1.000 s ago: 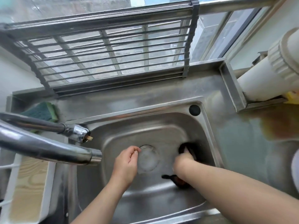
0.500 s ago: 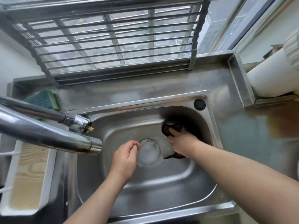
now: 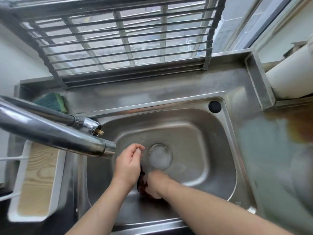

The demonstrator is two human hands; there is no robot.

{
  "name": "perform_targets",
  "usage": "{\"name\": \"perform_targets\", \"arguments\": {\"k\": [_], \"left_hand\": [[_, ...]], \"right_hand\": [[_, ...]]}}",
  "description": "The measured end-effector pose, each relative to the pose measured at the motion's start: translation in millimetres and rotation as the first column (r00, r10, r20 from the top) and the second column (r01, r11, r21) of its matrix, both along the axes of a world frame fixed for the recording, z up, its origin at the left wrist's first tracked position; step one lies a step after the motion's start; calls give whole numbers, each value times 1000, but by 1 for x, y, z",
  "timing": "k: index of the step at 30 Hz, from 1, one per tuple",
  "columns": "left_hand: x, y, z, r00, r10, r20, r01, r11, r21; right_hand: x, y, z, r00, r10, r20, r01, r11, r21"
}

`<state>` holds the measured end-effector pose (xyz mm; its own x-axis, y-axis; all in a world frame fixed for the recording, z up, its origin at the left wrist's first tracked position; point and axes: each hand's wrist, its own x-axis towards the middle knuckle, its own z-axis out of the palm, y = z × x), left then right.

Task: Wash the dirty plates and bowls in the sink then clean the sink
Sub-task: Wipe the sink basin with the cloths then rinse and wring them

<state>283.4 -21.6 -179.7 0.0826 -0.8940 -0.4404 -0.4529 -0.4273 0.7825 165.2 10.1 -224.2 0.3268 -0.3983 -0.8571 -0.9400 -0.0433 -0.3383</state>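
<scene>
A steel sink fills the middle of the view, its drain near the centre with a film of suds over it. Two chrome faucet spouts reach in from 9 o'clock and cover the left part of the basin's rim. At 11 o'clock a green sponge lies on the ledge behind them, and at 12 o'clock a barred metal rack leans against the window. A black round hole sits in the rim at 1 o'clock; a white pipe, cut off by the frame, lies at 2 o'clock above a brown stain on the counter. A white tray with a wooden bottom stands at 8 o'clock. The left hand is just beside the drain at its 9 o'clock, fingers curled with thumb meeting forefinger, perhaps pinching the drain's edge; that I cannot tell. The right hand, blurred, presses on a dark reddish scrubber on the basin floor at the drain's 7 o'clock; the left hand and wrist hide most of it, and whether the fingers curl round it cannot be made out.
</scene>
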Motion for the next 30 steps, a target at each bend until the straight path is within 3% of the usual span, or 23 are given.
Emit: {"name": "perform_targets", "arguments": {"k": [2,5,8,10,14,15,17,18,20,24,27,30], "left_hand": [[4,2,6,999,37,-25,-37,999,-2],[12,3,8,996,84,-35,-85,996,-13],[20,5,8,995,99,-26,-99,995,4],[21,1,16,993,120,19,-118,990,-83],[16,-15,38,972,227,59,-184,893,-410],[15,-17,39,972,229,53,-186,888,-421],[16,-18,35,978,207,38,-173,896,-410],[16,-16,33,980,199,30,-170,898,-405],[16,-11,27,979,204,19,-180,901,-394],[16,6,14,982,173,70,-142,935,-325],[17,16,7,984,151,95,-124,961,-248],[16,18,5,983,155,103,-129,967,-220]], "right_hand": [[26,8,-13,999,40,-32,-43,992,-117],[59,8,-39,931,-365,7,364,926,-104],[75,-18,-26,679,-714,172,728,685,-29],[83,-41,4,496,-809,316,815,559,153],[78,-85,45,579,-590,562,703,711,23],[73,-96,43,680,-463,569,602,795,-71],[63,-115,34,897,-155,414,274,930,-245],[57,-123,28,952,-32,303,132,939,-318],[39,-134,17,979,132,155,-65,924,-376],[-11,-135,-4,994,108,19,-98,950,-296],[-49,-132,-4,985,-174,8,169,947,-273],[-81,-137,2,938,-345,-37,315,890,-330]]}}
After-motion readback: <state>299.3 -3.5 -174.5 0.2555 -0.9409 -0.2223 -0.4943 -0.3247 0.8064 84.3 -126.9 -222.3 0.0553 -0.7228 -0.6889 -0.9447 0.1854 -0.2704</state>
